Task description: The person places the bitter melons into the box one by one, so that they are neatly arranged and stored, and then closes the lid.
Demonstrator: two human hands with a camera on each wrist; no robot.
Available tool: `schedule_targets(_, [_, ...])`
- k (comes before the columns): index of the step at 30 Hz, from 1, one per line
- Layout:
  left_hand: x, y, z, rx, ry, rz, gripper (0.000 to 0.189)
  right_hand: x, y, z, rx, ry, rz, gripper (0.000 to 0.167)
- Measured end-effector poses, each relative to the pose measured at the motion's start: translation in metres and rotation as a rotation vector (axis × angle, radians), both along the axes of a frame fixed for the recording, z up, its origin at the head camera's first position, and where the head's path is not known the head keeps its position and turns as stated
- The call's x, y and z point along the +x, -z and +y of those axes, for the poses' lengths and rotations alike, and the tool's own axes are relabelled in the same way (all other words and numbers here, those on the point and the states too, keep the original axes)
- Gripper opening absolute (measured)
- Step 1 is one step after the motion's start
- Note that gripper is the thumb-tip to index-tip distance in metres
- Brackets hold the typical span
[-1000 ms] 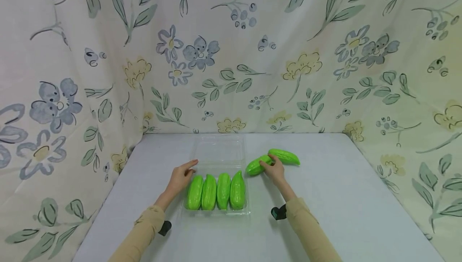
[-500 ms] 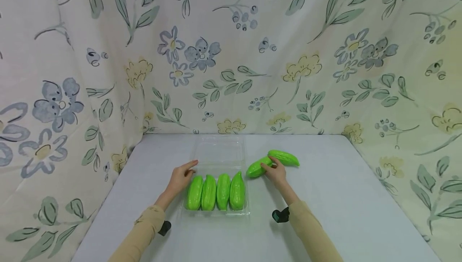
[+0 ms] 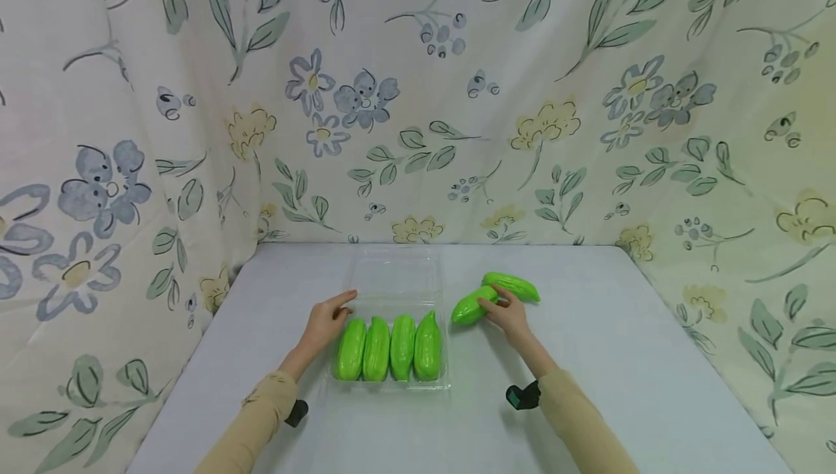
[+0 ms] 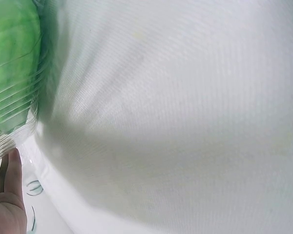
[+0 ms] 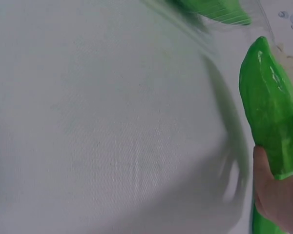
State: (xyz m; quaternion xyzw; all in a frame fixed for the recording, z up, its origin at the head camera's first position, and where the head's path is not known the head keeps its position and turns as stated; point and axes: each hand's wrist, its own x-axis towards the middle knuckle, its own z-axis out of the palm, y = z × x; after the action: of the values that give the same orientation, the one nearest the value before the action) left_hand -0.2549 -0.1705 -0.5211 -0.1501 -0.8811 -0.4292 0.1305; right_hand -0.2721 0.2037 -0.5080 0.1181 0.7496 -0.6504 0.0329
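My right hand (image 3: 509, 313) pinches a bright green, ridged gourd (image 3: 472, 308) between thumb and fingers. In the right wrist view, the tapered end of this gourd (image 5: 268, 102) points up, with its shadow on the table beside it. A second green gourd (image 3: 512, 286) lies just behind it. My left hand (image 3: 324, 320) rests at the left side of a clear plastic clamshell box (image 3: 418, 385); in the left wrist view, straight fingers (image 4: 13, 170) touch its edge. Several green gourds (image 3: 376, 349) lie side by side in the front half of the box.
The box's clear lid (image 3: 395, 274) lies folded back behind it. All this is on a white table (image 3: 640, 372). A floral curtain (image 3: 418, 96) hangs along the back and both sides. Each wrist carries a small dark camera.
My right hand has drawn slightly right and towards me with the gripped gourd, parting it a little from the box. My left hand and the gourds in the box stay in place.
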Motion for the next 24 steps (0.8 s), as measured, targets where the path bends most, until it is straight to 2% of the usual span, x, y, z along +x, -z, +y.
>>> schedule_targets(14, [0.000, -0.001, -0.001, -0.021, -0.003, 0.031, 0.040, 0.009, -0.007, 0.009, -0.034, -0.097, -0.033, 0.064])
schedule_targets(24, [-0.001, -0.002, -0.001, -0.027, 0.002, 0.012, 0.039, 0.014, -0.012, 0.010, -0.054, -0.165, 0.002, 0.063])
